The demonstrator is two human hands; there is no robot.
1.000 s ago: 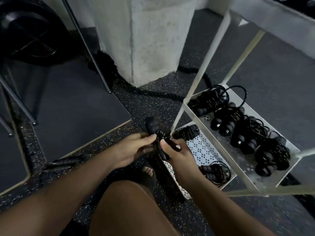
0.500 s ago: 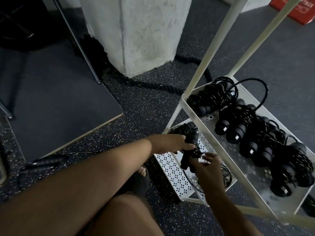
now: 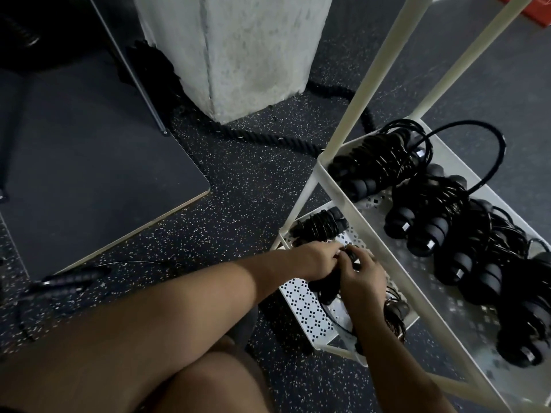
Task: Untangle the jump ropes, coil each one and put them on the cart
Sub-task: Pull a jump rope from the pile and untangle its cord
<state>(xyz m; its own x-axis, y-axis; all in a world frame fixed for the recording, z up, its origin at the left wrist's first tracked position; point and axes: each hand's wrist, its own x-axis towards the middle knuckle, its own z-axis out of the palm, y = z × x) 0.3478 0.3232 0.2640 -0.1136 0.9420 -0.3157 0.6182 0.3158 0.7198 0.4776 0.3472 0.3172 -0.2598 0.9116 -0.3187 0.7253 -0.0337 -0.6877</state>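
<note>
Here both hands work low over the cart (image 3: 357,93), in the lower middle of the frame. The left hand (image 3: 316,257) and right hand (image 3: 362,275) have their fingers curled around one coiled jump rope (image 3: 328,289), gripping it from both sides, probably so the loops do not spring apart as it goes down. It hangs just over the perforated lower tray (image 3: 304,302), so this looks like the placing step for this rope. Two coiled ropes already lie in that tray: one bundle (image 3: 320,226) at its far end and a second (image 3: 393,314) partly hidden behind the right wrist, with the gap between them left for the one in hand. The upper tray (image 3: 441,329), at the right of the frame, holds what I count as four bundles in a row (image 3: 429,216), packed side by side to save room; the far one trails a loose loop over the rim. One uncoiled rope (image 3: 68,278) lies on the speckled floor (image 3: 238,204) at the lower left, likely next in turn. A thick battle rope (image 3: 259,138) curls around the concrete pillar (image 3: 238,55).
</note>
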